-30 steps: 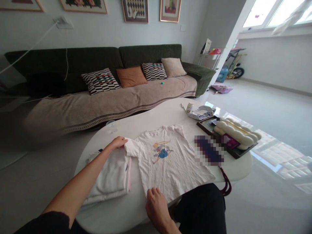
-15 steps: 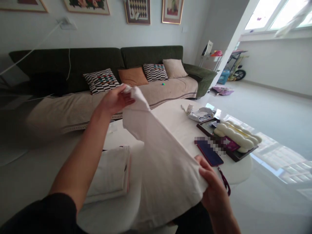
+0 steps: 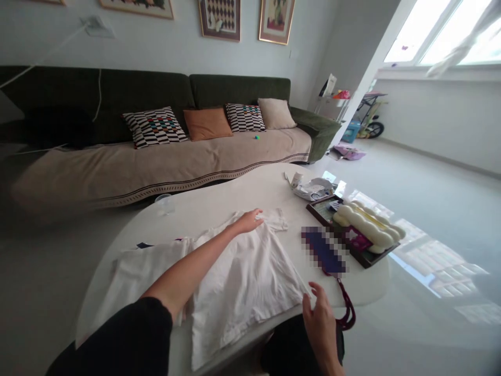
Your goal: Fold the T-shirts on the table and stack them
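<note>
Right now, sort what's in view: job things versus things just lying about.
In the job:
White short-sleeved fabric T-shirt
Probably, flat white fabric pile

Lying about, seemingly:
Brown rectangular tray
Cream lumpy rounded object
Crumpled white packet
Dark-red looped cord

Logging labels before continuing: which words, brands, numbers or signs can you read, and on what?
No text is readable.
White T-shirt: no lettering shows on its upper face.
Crumpled white plastic packet: markings too small.
Small white container: any label too small.
Purple card: any lettering too small.
Phone: pixelated, unreadable.
</note>
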Demonstrator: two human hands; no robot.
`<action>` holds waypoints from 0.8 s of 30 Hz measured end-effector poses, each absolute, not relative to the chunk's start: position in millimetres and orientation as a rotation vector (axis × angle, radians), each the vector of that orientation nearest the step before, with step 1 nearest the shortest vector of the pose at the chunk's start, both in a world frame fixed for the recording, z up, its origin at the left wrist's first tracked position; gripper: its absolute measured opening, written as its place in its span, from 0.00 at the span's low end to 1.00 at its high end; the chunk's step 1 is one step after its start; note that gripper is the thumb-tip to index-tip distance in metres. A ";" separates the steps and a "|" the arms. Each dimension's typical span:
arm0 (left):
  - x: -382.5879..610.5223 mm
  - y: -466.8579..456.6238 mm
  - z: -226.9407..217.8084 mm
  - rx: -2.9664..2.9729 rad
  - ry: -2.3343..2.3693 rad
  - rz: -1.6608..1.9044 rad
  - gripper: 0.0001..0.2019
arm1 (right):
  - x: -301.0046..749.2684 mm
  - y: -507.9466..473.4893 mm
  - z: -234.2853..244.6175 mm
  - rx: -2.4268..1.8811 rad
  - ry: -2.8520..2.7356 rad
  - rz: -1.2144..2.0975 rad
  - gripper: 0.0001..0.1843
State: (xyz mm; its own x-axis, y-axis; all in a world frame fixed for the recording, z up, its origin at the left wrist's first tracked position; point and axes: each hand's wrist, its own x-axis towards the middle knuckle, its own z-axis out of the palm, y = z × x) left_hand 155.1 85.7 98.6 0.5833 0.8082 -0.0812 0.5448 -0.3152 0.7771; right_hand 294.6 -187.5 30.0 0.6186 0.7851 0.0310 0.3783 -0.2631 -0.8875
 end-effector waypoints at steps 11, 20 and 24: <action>-14.6 76.1 39.7 2.132 1.717 -0.113 0.17 | 173.6 -181.9 -12.0 -1.721 -2.139 0.738 0.37; 20.0 130.4 44.5 2.023 1.604 -0.081 0.17 | 191.8 -208.4 16.0 -2.020 -2.249 0.972 0.48; 11.4 137.1 45.7 1.892 1.591 -0.190 0.16 | 215.5 -175.8 39.7 -2.043 -2.177 0.845 0.29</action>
